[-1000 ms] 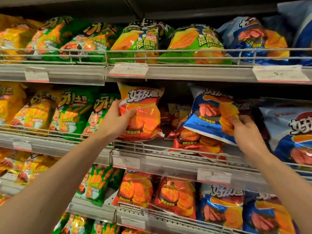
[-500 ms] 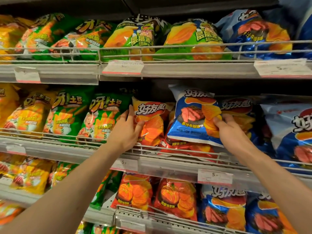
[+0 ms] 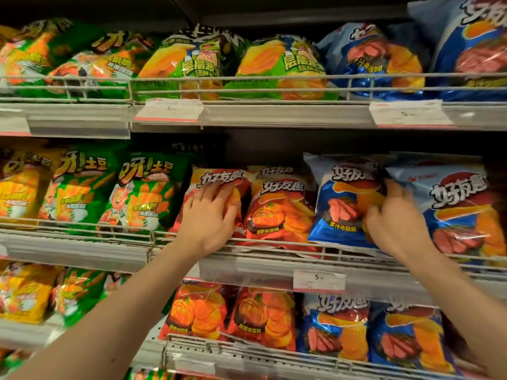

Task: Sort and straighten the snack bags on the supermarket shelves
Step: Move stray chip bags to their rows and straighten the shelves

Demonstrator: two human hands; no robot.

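Left hand [image 3: 210, 215] lay flat, fingers spread, on upright orange-red foil crisp bag [image 3: 216, 198]; right hand [image 3: 395, 218] pinched glossy blue crisp bag [image 3: 345, 201] at its right edge.

Stood upright on the middle shelf [image 3: 82, 250] behind its wire rail: red-orange bag [image 3: 216, 185], pressed flat under spread fingers, leaning slightly left; just beside it on the right a 2nd red-orange bag [image 3: 279, 212], glossy, printed with ridged chips; then a blue bag [image 3: 340, 204], tilted, bottom edge resting on the rail, touching a larger blue bag [image 3: 452, 204] at the right. Sat further left in the same row: 2 green bags [image 3: 142, 193] and a yellow bag [image 3: 16, 193], upright, faces forward.
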